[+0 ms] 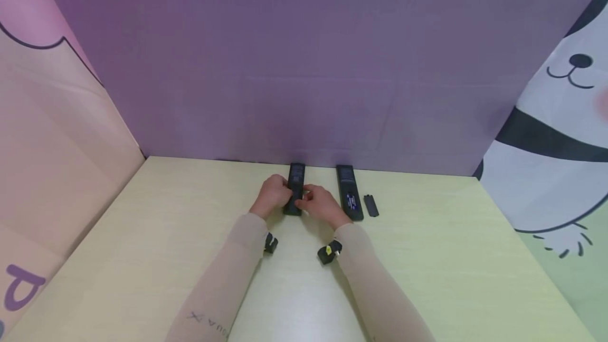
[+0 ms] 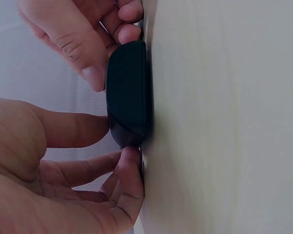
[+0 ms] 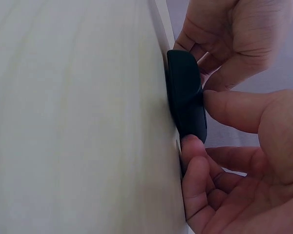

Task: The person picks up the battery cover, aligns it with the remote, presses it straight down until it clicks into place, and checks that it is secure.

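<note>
A black remote control (image 1: 296, 174) lies lengthwise on the table against the back wall, between both hands. My left hand (image 1: 272, 193) holds its left edge, thumb on the upper face and curled fingers against the side, as the left wrist view shows. On the opposite edge my right hand (image 1: 323, 205) grips it the same way, its thumb (image 3: 234, 108) pressing the top and its fingers low at the side. Right of these stands a second black remote (image 1: 347, 176) on the table, its battery compartment uncovered with batteries (image 1: 351, 201) showing. Beside it rests a small dark battery cover (image 1: 371, 206).
The pale wooden table (image 1: 119, 257) ends at a purple cloth wall (image 1: 304, 67) just behind the remotes. Printed panels flank it, one with a panda (image 1: 565, 173) at the right. Each wrist carries a small black camera (image 1: 328, 253).
</note>
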A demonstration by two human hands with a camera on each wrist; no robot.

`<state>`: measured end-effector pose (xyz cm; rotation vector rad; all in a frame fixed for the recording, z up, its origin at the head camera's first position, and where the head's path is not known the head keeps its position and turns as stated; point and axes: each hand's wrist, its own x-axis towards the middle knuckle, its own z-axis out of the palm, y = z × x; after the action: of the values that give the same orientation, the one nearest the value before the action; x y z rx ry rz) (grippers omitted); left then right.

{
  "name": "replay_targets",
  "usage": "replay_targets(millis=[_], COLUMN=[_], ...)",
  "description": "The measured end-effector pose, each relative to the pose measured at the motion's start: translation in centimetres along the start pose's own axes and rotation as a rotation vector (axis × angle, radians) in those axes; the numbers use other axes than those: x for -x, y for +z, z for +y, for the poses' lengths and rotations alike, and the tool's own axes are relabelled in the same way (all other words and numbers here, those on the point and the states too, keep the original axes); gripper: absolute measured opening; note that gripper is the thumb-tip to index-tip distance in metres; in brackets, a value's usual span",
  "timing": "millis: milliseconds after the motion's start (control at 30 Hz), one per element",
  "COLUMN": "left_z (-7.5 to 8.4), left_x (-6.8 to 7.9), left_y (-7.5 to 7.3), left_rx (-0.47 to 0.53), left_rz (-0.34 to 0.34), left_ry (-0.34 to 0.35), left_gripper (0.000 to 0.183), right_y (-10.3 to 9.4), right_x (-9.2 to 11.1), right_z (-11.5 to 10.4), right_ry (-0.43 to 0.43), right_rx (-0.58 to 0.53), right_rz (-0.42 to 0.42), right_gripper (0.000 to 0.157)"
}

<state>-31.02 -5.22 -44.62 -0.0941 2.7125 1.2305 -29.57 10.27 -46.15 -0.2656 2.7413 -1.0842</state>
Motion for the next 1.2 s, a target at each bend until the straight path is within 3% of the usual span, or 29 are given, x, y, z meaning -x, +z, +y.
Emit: replay_targets(millis=[967,1200], left_z=[0.10,0.22], left_x=[0.06,0.14], left_y=[0.09,0.19], left_rx=[0.005,-0.003], left_rz=[0.003,0.004], left_ry=[-0.012,0.021], left_gripper=[0.040,0.043], right_y=[-0.09,-0.15], right_x=[0.37,0.35], right_z=[-0.44,-0.30], right_ry=[0.005,0.009], right_rx=[-0.008,-0.004], right_rz=[-0.009,-0.008], right_gripper=[0.051,0.052])
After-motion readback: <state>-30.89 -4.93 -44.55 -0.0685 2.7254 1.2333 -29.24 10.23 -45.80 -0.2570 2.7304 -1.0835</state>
